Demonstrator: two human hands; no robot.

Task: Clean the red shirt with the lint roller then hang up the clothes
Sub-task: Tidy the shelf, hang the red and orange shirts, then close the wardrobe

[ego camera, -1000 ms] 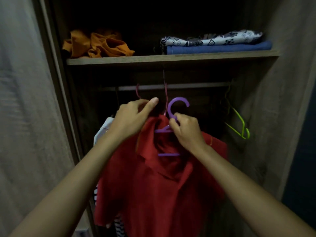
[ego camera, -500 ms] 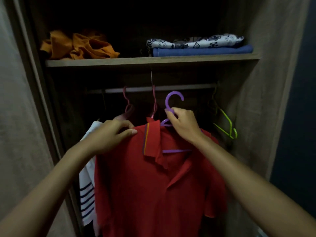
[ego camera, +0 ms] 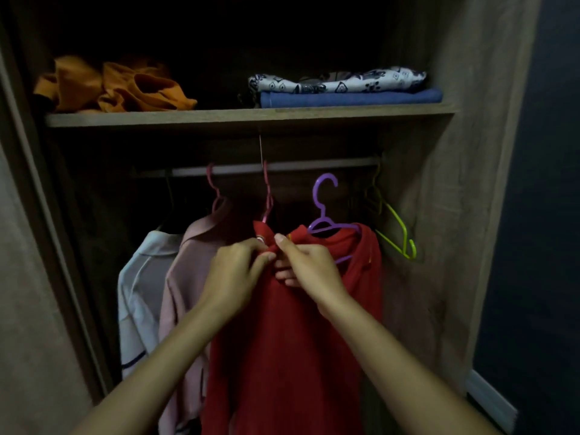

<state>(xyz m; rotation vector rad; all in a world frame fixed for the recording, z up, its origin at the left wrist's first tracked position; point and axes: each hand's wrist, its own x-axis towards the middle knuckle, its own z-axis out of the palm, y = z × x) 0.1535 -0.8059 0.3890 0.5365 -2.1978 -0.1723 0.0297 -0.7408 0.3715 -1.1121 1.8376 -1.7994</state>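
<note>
Both hands meet at the frame's centre: left hand [ego camera: 238,271] and right hand [ego camera: 306,265], fingers curled, pinch the red shirt [ego camera: 282,340] collar; purple hanger [ego camera: 324,215] at one o'clock.

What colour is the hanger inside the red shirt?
Purple hanger, seen in the head view.

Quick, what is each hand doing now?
Left hand: fingers pinched on the red fabric shirt at its collar.
Right hand: fingers pinched there too.
</note>
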